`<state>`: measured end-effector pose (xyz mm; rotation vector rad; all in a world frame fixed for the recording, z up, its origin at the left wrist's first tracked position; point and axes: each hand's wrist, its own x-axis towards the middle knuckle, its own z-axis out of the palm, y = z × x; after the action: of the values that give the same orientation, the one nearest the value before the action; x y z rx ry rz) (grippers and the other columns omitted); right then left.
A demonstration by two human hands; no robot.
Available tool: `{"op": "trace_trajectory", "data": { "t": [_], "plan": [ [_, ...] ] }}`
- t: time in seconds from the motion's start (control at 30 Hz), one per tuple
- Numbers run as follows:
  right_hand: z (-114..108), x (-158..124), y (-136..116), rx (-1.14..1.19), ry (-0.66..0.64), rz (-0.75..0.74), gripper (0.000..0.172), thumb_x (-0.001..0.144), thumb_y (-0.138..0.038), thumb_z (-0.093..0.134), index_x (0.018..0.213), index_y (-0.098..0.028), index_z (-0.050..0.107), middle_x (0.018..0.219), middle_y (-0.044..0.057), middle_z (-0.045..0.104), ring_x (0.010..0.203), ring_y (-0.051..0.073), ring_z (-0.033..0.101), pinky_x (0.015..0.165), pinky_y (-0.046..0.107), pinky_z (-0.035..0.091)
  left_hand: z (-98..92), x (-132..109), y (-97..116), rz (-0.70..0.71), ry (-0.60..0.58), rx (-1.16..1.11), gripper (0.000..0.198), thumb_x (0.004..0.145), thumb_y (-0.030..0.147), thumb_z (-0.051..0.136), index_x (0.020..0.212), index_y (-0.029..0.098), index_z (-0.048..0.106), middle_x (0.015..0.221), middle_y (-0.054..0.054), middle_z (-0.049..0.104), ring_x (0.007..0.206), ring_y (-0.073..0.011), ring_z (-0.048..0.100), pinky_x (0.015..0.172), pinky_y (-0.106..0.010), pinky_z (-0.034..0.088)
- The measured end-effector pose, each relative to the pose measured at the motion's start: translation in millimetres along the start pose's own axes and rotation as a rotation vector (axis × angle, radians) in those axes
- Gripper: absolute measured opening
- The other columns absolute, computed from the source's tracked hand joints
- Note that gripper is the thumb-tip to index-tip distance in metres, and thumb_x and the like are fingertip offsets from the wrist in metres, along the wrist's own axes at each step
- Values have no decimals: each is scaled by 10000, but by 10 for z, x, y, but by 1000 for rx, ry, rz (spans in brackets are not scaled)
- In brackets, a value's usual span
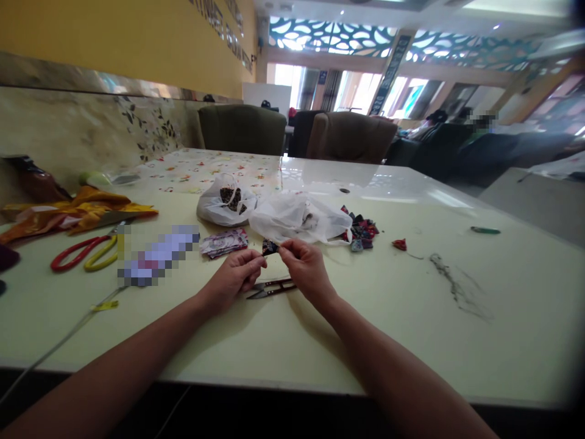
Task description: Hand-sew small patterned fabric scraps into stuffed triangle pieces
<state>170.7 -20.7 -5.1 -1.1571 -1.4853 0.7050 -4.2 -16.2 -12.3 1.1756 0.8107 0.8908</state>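
Observation:
My left hand [236,274] and my right hand [305,267] meet above the pale table [411,317], both pinching a small dark patterned fabric piece [269,247] between fingertips. Thread snips [270,288] lie on the table just under my hands, partly tucked below the right palm. Beyond my fingers sits a crumpled white plastic bag [297,218], and a second white bag [223,204] with dark pieces inside stands to its left. A pile of folded fabric pieces [362,231] lies right of the bags.
Red and yellow scissors [85,253] and orange-yellow cloth [73,210] lie at the left. A stack of printed fabric [223,242], a red scrap [399,244], loose threads [457,286] and a green object [485,230] rest on the table. Armchairs [350,137] stand behind.

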Motion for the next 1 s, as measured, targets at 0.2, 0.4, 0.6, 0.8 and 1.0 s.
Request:
{"op": "trace_trajectory", "data": {
  "t": [0.2, 0.4, 0.6, 0.8, 1.0],
  "plan": [
    [-21, 24, 37, -21, 28, -10, 162, 800, -266, 555, 680, -166, 600, 549, -42, 431, 517, 87, 337, 493, 230, 261, -44, 30, 18, 57, -7, -71, 252, 842, 381, 685, 790, 171, 557, 495, 93, 385, 381, -20, 227, 365, -149, 136],
    [-31, 24, 9, -21, 43, -10, 161, 803, -256, 553, 676, -169, 599, 546, -42, 426, 515, 90, 338, 491, 231, 260, -40, 9, 38, 141, 41, 27, 236, 860, 388, 653, 786, 177, 579, 482, 89, 366, 400, -37, 235, 384, -162, 161],
    [-51, 11, -29, -51, 14, -90, 153, 830, -267, 546, 738, -168, 618, 573, -39, 439, 530, 93, 339, 508, 233, 276, -55, -33, 99, 416, 206, 454, 283, 882, 435, 608, 863, 166, 695, 676, 0, 543, 548, -91, 474, 492, -204, 393],
    [-40, -20, -60, -85, -34, -149, 160, 854, -268, 546, 762, -166, 629, 579, -41, 452, 526, 90, 350, 523, 231, 296, -94, 4, 94, 443, 382, 446, 304, 820, 392, 695, 1055, 199, 691, 908, -33, 623, 570, -80, 464, 480, -204, 377],
    [-17, -28, -50, -86, -89, -134, 182, 871, -282, 536, 782, -168, 647, 587, -38, 472, 538, 92, 372, 537, 227, 306, -33, -10, 78, 386, 278, 357, 221, 808, 352, 705, 968, 201, 729, 797, -5, 614, 524, -73, 415, 465, -218, 334]
  ]
}}
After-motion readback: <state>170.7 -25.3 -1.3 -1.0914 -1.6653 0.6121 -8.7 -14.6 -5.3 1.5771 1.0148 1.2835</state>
